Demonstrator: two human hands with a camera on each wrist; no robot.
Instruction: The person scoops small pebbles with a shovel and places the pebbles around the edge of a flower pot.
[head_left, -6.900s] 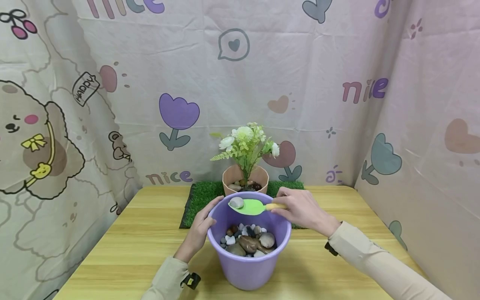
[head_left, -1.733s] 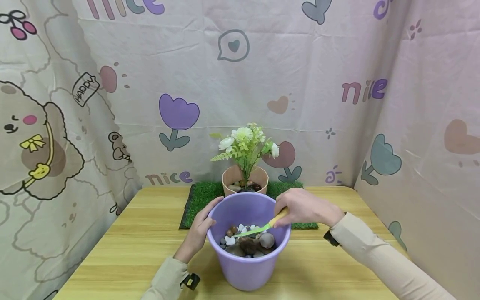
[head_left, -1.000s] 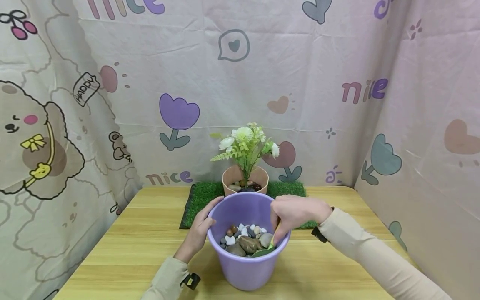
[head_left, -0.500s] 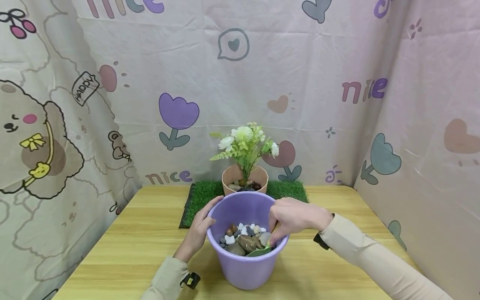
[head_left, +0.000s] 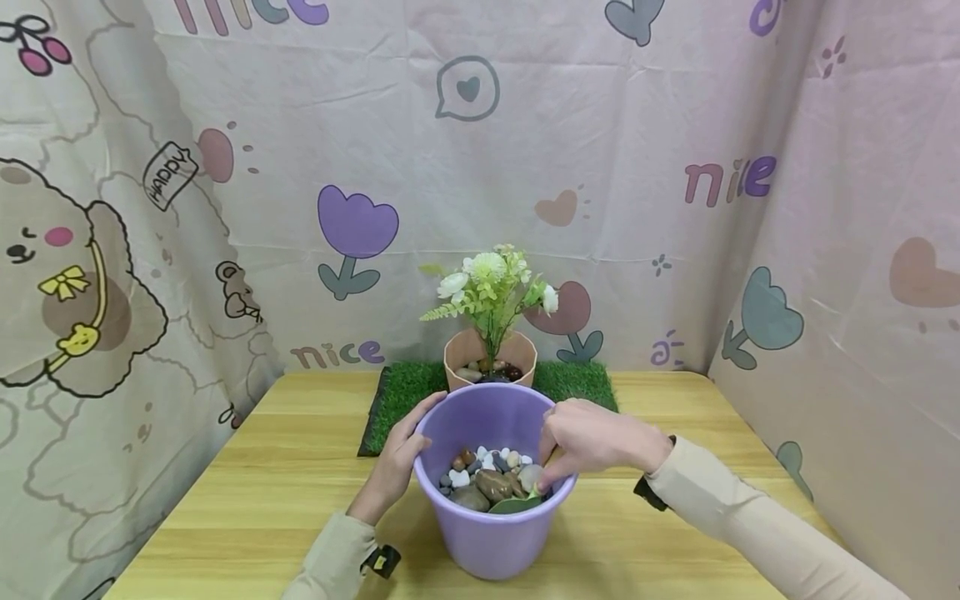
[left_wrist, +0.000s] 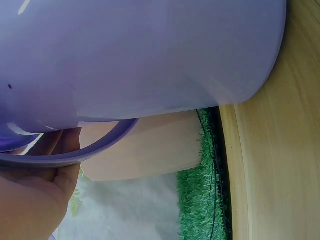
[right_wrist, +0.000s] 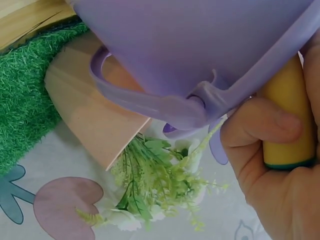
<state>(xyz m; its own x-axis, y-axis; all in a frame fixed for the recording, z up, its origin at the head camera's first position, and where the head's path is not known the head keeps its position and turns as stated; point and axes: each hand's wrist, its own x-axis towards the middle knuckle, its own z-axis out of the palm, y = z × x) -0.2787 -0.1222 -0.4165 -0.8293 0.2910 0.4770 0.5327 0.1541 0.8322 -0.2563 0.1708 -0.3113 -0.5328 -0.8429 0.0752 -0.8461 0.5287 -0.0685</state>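
My left hand (head_left: pixel 397 454) grips the rim of a purple bucket (head_left: pixel 495 542) on its left side; in the left wrist view the fingers (left_wrist: pixel 60 145) go round the rim. My right hand (head_left: pixel 588 437) reaches over the right rim and holds a small garden trowel. Its yellow handle (right_wrist: pixel 290 115) lies in the curled fingers in the right wrist view. The trowel's green blade (head_left: pixel 517 503) is down among the stones at the bucket's near right. Beside the blade are a large brown stone (head_left: pixel 493 484) and a rounded grey stone (head_left: pixel 530 477); several white, grey and reddish pebbles lie behind.
Right behind the bucket, a peach flowerpot (head_left: pixel 457 358) with white flowers (head_left: pixel 487 267) and pebbles stands on a green turf mat (head_left: pixel 405 400). The wooden table (head_left: pixel 247 483) meets a printed cloth backdrop (head_left: pixel 480 167). The bucket's carry handle (right_wrist: pixel 145 107) hangs outside it.
Earlier the trowel was above the bucket with a grey stone on its blade. It then went down, the stone off it, and moved to the near right stones. The left hand stayed put.
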